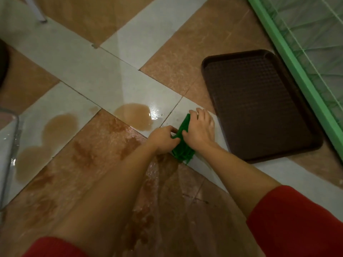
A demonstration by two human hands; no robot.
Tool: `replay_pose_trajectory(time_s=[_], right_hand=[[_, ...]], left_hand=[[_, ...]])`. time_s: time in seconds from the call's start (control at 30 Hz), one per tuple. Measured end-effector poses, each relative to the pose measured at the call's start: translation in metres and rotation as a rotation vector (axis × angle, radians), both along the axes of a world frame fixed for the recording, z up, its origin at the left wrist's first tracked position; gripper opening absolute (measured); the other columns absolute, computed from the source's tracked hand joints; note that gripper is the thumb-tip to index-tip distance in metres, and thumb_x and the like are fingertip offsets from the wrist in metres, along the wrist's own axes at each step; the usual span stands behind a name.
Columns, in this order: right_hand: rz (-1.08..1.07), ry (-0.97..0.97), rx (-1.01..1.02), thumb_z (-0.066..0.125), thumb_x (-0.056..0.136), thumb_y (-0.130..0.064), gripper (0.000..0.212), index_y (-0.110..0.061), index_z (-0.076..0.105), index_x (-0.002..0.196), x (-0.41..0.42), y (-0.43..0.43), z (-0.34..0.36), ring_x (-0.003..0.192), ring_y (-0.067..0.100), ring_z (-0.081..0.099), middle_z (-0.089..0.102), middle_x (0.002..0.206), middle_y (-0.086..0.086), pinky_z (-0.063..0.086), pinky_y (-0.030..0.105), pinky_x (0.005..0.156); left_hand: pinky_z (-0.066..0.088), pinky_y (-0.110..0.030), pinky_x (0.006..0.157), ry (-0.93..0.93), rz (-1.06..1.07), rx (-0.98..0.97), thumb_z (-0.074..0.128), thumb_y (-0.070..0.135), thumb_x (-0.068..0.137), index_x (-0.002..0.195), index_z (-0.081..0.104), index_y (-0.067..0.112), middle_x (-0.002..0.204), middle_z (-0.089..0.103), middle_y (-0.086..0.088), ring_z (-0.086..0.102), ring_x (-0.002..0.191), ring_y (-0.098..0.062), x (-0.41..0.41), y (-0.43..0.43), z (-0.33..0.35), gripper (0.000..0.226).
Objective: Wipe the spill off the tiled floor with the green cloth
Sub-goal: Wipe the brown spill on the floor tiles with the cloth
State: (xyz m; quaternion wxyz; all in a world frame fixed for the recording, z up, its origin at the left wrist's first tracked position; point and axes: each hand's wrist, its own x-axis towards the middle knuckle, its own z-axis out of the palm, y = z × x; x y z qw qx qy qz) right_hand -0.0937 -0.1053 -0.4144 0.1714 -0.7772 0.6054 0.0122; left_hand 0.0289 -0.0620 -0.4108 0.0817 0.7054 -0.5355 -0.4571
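- The left hand (163, 139) and right hand (199, 129) are close together, low over the tiled floor (74, 58), with only a strip of the green cloth (182, 153) between them.
- The left hand's fingers are curled and pinch a fold at the cloth's middle.
- The right hand lies over the cloth from the other side. Its fingers are bent round the far end and its thumb presses against the same fold.
- The cloth is bunched into a long, narrow wad. Its near end sticks out below both wrists and rests on a pale tile, right at the seam with a brown tile.
- The spill (133, 115) is a brown liquid, and its nearest puddle lies just beyond and to the left of the left hand.
- Two more puddles sit further left, and wet brown smears spread across the brown tile under the left forearm.
- A dark brown tray (259, 104) lies flat on the floor just to the right of the right hand.
- Beyond the tray, further right, runs a green frame (289, 58) with netting behind it.
- Both forearms are bare, with red sleeves (297, 219) pushed up near the elbows.
- A thin metal leg (39, 15) stands well beyond the hands, to the far left.
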Motion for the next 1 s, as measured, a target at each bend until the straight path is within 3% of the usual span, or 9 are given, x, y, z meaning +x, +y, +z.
replay_pose_trajectory(time_s=[0.1, 0.23, 0.37, 0.5, 0.7, 0.9, 1.0], right_hand=[[0.051, 0.121, -0.004, 0.046, 0.093, -0.035, 0.068, -0.009, 0.015, 0.148, 0.003, 0.016, -0.011, 0.145, 0.032, -0.002, 0.005, 0.157, 0.014, -0.006, 0.046, 0.116], [0.023, 0.115, 0.214, 0.034, 0.094, -0.055, 0.084, -0.008, -0.008, 0.149, 0.000, 0.020, -0.023, 0.142, 0.034, -0.018, -0.014, 0.156, 0.018, -0.009, 0.047, 0.115], [-0.023, 0.068, 0.302, 0.044, 0.083, -0.067, 0.109, -0.004, -0.019, 0.145, 0.006, 0.021, -0.027, 0.140, 0.035, -0.025, -0.026, 0.152, 0.020, -0.008, 0.047, 0.115], [-0.070, -0.007, 0.310, 0.049, 0.089, -0.051, 0.099, -0.002, -0.017, 0.145, 0.013, 0.019, -0.027, 0.140, 0.035, -0.024, -0.025, 0.152, 0.020, -0.008, 0.046, 0.115], [0.043, -0.033, 0.252, 0.039, 0.097, -0.028, 0.074, -0.001, -0.009, 0.147, 0.013, 0.005, -0.028, 0.142, 0.035, -0.019, -0.018, 0.154, 0.020, -0.007, 0.045, 0.115], [0.363, -0.060, 0.247, 0.037, 0.100, -0.021, 0.064, -0.005, -0.002, 0.149, 0.024, 0.002, -0.028, 0.144, 0.028, -0.014, -0.011, 0.157, 0.013, -0.005, 0.038, 0.116], [0.408, -0.019, 0.252, 0.036, 0.099, -0.023, 0.065, -0.009, -0.002, 0.150, 0.012, -0.002, -0.028, 0.145, 0.024, -0.013, -0.011, 0.158, 0.009, -0.004, 0.038, 0.116]], left_hand=[[0.053, -0.024, 0.071, -0.061, 0.037, -0.093, 0.055, 0.029, 0.088, 0.122, 0.057, 0.020, 0.111, 0.066, -0.006, 0.061, 0.088, -0.016, 0.007, -0.002, -0.001, 0.035], [0.043, -0.033, 0.088, -0.223, 0.099, -0.335, 0.056, 0.032, 0.087, 0.126, 0.055, 0.023, 0.117, 0.060, -0.004, 0.048, 0.109, -0.021, 0.014, -0.001, -0.009, 0.039], [0.039, -0.036, 0.092, -0.239, 0.139, -0.398, 0.056, 0.031, 0.086, 0.126, 0.053, 0.022, 0.116, 0.058, -0.002, 0.041, 0.111, -0.021, 0.015, 0.000, -0.014, 0.041], [0.038, -0.034, 0.090, -0.230, 0.172, -0.425, 0.056, 0.030, 0.085, 0.126, 0.051, 0.022, 0.118, 0.056, -0.002, 0.039, 0.112, -0.020, 0.016, -0.001, -0.016, 0.042], [0.035, -0.032, 0.089, -0.260, 0.137, -0.420, 0.055, 0.032, 0.086, 0.127, 0.050, 0.022, 0.119, 0.055, -0.003, 0.039, 0.109, -0.021, 0.021, 0.003, -0.017, 0.042], [0.039, -0.033, 0.087, -0.255, 0.181, -0.432, 0.056, 0.031, 0.083, 0.126, 0.050, 0.021, 0.118, 0.055, -0.004, 0.041, 0.106, -0.022, 0.024, 0.004, -0.016, 0.044], [0.039, -0.033, 0.086, -0.276, 0.157, -0.444, 0.057, 0.032, 0.083, 0.126, 0.050, 0.021, 0.118, 0.055, -0.003, 0.041, 0.106, -0.021, 0.027, 0.005, -0.016, 0.045]])
